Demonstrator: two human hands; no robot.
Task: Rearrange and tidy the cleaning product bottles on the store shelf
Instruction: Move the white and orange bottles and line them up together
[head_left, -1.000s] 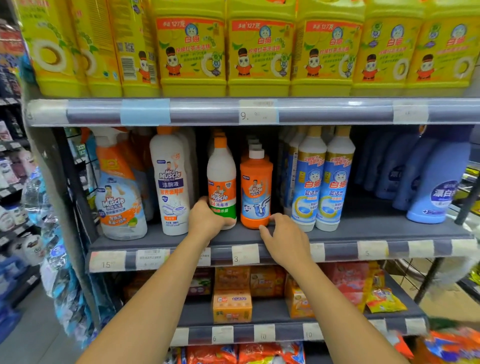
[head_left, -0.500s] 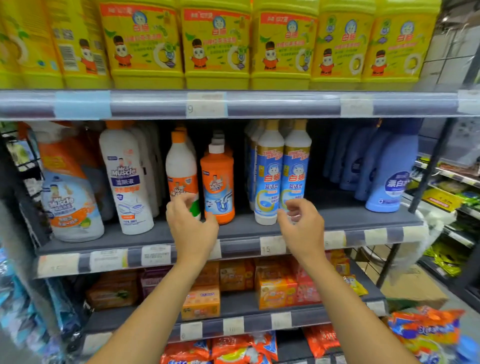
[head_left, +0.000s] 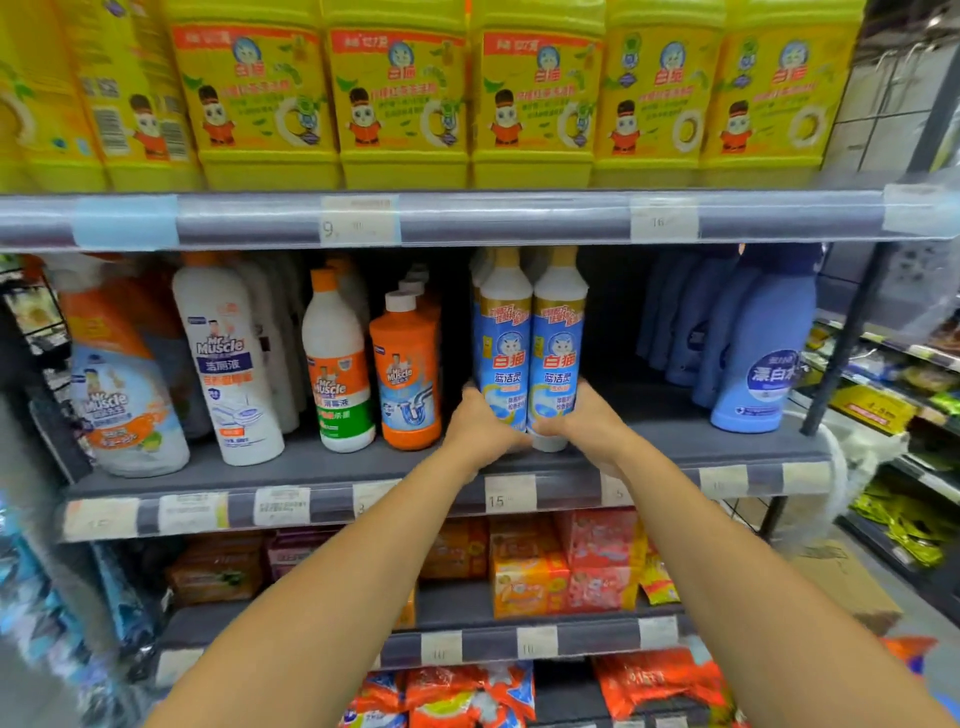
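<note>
My left hand (head_left: 480, 428) and right hand (head_left: 587, 423) clasp the lower halves of two blue-and-white toilet-cleaner bottles, the left bottle (head_left: 505, 338) and the right bottle (head_left: 560, 338), which stand upright and touching at the near edge of the grey middle shelf (head_left: 675, 441), with more of the same kind lined up behind them. Just left stands an orange drain-cleaner bottle (head_left: 408, 374), then a white disinfectant bottle with an orange cap (head_left: 335, 364), a tall white toilet-cleaner bottle (head_left: 228, 358) and, far left, a spray bottle (head_left: 124, 395). To the right, well apart, blue bleach bottles (head_left: 763, 353) fill the shelf end. Yellow detergent jugs (head_left: 400, 93) crowd the shelf above; boxed soaps (head_left: 530, 582) sit below.
</note>
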